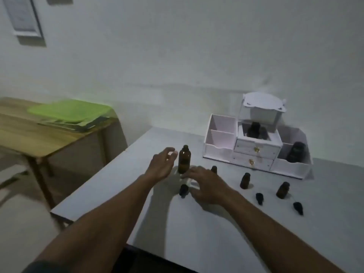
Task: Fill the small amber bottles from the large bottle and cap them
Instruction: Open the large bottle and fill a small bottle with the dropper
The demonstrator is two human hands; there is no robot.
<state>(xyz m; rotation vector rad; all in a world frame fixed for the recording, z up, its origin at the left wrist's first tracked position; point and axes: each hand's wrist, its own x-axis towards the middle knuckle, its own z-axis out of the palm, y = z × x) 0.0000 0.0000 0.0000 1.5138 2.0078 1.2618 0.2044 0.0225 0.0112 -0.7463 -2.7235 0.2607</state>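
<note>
**Head view: both hands open beside the large bottle**

Left hand (161,164) hovers with its fingers spread and lightly curved, just beside the shoulder of the large bottle (184,160). It holds nothing, and I cannot tell whether a fingertip touches the glass. That bottle stands upright toward the left rear of the table. It looks like glass: rigid, smooth, probably slippery and breakable, and heavier if full. A wrap around the middle of its body seems the safest hold, below the narrow neck.

Nearer and just right of it, a black dropper cap (183,191) lies on the table. The right hand (204,186) is spread palm down above the table, gripping nothing visible. It partly hides the first small amber bottle (214,169). The second small amber bottle (245,180) and the third small amber bottle (282,190) stand upright further right, with the second cap (259,198) and the third cap (298,207) loose near them. These look light and easy to tip, so each probably needs steadying low on the body during filling.

The table (197,233) has a plain, smooth grey top. At left stands a wooden side table (39,138) carrying a green mat (69,111). At the right rear sits a white organiser (218,138) with dark bottles inside. A pale wall runs behind.
</note>
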